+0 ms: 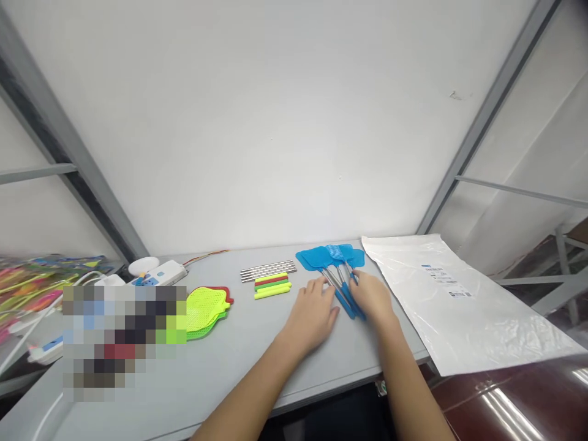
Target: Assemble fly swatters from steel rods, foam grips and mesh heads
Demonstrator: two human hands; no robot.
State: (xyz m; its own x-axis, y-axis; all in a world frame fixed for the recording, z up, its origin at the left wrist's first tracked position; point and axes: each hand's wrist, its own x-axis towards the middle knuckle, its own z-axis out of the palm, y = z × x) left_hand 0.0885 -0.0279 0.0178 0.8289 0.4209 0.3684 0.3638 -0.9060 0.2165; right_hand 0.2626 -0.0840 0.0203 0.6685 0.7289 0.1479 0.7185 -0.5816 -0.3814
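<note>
Several blue fly swatters (316, 258) lie in an overlapping fan on the grey table, heads toward the wall. Their thin metal shafts run down to blue handles (345, 301) pointing at me. My right hand (374, 298) comes in from the right, fingers closed around the upper part of one handle. On the left side of the fan, my left hand (311, 313) rests palm down with its fingers out, fingertips close to the shafts. Its thumb lies near the handles, and I see nothing held in it.
Metal rods (269, 271) and coloured handles (272, 286) lie left of my hands. Farther left are yellow, green and red swatter heads (206, 308), a power strip (163, 274) and a pixelated patch. A white plastic bag (452, 306) overhangs the right edge. A wall (285, 122) stands behind.
</note>
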